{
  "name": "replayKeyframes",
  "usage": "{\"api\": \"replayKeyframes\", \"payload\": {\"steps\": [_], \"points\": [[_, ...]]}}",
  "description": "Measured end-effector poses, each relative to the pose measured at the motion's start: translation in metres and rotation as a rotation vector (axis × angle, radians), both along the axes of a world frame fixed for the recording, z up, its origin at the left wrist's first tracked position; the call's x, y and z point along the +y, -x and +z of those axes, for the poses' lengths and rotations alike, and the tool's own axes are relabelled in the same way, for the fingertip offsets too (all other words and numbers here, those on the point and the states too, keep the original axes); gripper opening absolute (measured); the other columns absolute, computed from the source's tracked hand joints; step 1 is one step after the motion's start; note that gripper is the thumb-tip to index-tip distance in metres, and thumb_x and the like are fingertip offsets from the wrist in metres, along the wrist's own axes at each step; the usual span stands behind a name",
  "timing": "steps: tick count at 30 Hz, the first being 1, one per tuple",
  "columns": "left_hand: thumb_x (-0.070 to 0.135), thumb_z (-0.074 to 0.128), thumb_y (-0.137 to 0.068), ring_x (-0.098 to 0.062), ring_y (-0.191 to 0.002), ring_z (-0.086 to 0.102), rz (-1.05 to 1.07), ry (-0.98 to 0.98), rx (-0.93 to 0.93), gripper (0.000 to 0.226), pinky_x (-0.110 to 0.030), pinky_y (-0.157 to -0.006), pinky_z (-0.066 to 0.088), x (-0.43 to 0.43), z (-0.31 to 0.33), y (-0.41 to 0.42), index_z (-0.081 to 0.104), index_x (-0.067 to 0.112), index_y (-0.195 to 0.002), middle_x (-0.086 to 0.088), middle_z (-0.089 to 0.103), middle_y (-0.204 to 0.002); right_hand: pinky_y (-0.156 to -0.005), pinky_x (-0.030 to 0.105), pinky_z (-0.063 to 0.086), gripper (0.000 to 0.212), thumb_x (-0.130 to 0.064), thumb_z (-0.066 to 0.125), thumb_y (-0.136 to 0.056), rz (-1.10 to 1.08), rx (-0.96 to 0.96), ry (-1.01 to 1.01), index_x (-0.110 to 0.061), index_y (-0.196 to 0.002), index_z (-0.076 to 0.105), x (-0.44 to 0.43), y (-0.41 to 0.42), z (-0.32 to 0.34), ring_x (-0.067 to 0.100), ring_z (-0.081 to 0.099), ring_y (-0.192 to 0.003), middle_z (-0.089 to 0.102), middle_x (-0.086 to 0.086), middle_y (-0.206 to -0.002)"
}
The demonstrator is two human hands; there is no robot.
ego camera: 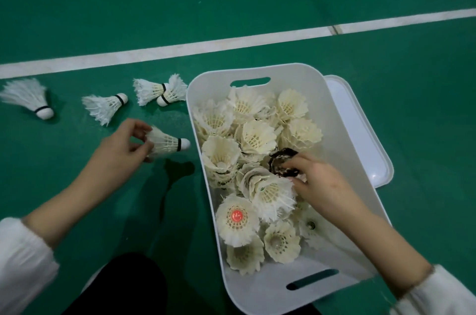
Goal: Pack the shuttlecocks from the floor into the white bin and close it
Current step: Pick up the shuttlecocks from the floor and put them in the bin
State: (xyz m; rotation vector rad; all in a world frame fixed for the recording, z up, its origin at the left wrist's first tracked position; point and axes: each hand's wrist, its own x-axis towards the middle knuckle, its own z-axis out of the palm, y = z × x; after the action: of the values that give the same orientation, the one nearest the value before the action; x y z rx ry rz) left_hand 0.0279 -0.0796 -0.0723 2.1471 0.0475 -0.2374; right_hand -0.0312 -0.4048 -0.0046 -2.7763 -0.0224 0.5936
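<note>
The white bin stands on the green floor, holding several upright cream shuttlecocks. My left hand pinches the feather skirt of a white shuttlecock just above the floor, left of the bin, cork pointing right. My right hand is inside the bin, fingers closed on a black-feathered shuttlecock among the white ones. Several more shuttlecocks lie on the floor: one far left, one in the middle, and two crossed beside the bin's far corner.
The bin's white lid lies flat on the floor, partly under the bin's right side. A white court line runs across the floor beyond the shuttlecocks. My dark-clothed knee is at the bottom.
</note>
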Motion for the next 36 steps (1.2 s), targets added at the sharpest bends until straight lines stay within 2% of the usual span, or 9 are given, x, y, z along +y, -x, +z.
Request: {"api": "replayKeyframes", "payload": {"steps": [3,7,11,14,18,22,25,30,36], "points": [[0.005,0.06,-0.085,-0.011,-0.075,0.063,-0.04,-0.051,-0.092,0.036,-0.023,-0.072,0.049,0.003,0.015,0.007,0.041,0.034,-0.089,0.003,0.06,-0.089,-0.077,0.023,0.042,0.023,-0.025,0.052,-0.092,0.006,-0.163,-0.014,-0.025,-0.114,0.06,0.012,-0.007,0.035,0.01,0.058,-0.091,0.056,-0.009,-0.115],[-0.002,0.064,-0.081,0.003,-0.081,0.058,-0.127,-0.091,-0.197,0.029,-0.003,-0.073,0.042,0.008,0.036,0.019,0.052,0.025,-0.084,0.008,0.062,-0.076,-0.079,0.022,0.047,0.023,-0.024,0.049,-0.091,0.153,-0.272,-0.26,-0.026,-0.111,0.06,0.067,-0.021,0.085,0.002,0.057,-0.081,0.053,-0.018,-0.107],[0.01,0.065,-0.079,-0.002,-0.078,0.059,-0.197,-0.092,-0.319,0.01,-0.012,-0.075,0.046,0.019,0.049,0.026,0.062,0.018,-0.084,0.002,0.063,-0.08,-0.091,0.025,0.041,0.045,-0.013,0.05,-0.091,0.443,-0.149,-0.308,-0.02,-0.135,0.042,0.142,-0.041,0.076,0.013,0.055,-0.103,0.04,-0.007,-0.136],[0.014,0.061,-0.077,-0.003,-0.076,0.058,-0.171,-0.072,-0.356,0.006,-0.015,-0.074,0.046,0.031,0.056,0.027,0.062,0.016,-0.083,0.003,0.062,-0.08,-0.094,0.041,0.042,0.049,-0.009,0.052,-0.087,0.523,-0.122,-0.271,-0.014,-0.134,0.038,0.192,-0.057,0.042,0.028,0.052,-0.115,0.036,0.003,-0.14],[0.006,0.061,-0.077,-0.003,-0.079,0.06,-0.111,-0.022,-0.334,0.01,-0.013,-0.077,0.046,0.057,0.051,0.02,0.064,0.013,-0.084,0.002,0.063,-0.082,-0.078,0.038,0.042,0.018,-0.007,0.049,-0.087,0.433,-0.072,-0.157,-0.009,-0.105,0.052,0.24,-0.076,0.003,0.033,0.055,-0.103,0.055,0.013,-0.112],[0.01,0.063,-0.084,-0.001,-0.082,0.06,0.184,0.102,-0.216,0.011,-0.015,-0.074,0.048,0.08,0.029,0.001,0.063,0.021,-0.085,0.007,0.066,-0.088,-0.071,0.037,0.039,0.012,-0.004,0.048,-0.085,0.268,-0.083,-0.125,-0.004,-0.091,0.058,0.254,-0.081,-0.033,0.034,0.055,-0.094,0.058,0.015,-0.103],[0.017,0.064,-0.084,-0.01,-0.085,0.06,0.338,0.02,-0.109,0.01,-0.025,-0.081,0.047,0.087,-0.007,-0.027,0.062,0.016,-0.094,-0.002,0.066,-0.094,-0.066,0.035,0.033,0.011,-0.001,0.046,-0.083,0.214,-0.064,-0.134,-0.004,-0.087,0.056,0.255,-0.076,-0.054,0.033,0.054,-0.09,0.058,0.014,-0.099],[0.035,0.066,-0.081,-0.024,-0.092,0.058,0.344,-0.116,0.104,0.039,-0.031,-0.081,0.045,0.081,-0.069,-0.066,0.061,0.006,-0.107,-0.01,0.063,-0.101,-0.075,0.038,0.044,0.015,-0.015,0.046,-0.09,0.167,-0.064,-0.135,-0.009,-0.096,0.058,0.253,-0.073,-0.067,0.031,0.054,-0.098,0.059,0.008,-0.104],[0.02,0.062,-0.085,-0.019,-0.082,0.057,0.445,-0.101,-0.043,0.019,-0.02,-0.068,0.034,0.084,-0.069,-0.062,0.069,0.004,-0.091,-0.009,0.063,-0.09,-0.075,0.035,0.043,0.018,-0.022,0.046,-0.092,0.131,-0.096,-0.154,-0.011,-0.099,0.059,0.256,-0.078,-0.063,0.029,0.054,-0.098,0.056,0.006,-0.104]]}}
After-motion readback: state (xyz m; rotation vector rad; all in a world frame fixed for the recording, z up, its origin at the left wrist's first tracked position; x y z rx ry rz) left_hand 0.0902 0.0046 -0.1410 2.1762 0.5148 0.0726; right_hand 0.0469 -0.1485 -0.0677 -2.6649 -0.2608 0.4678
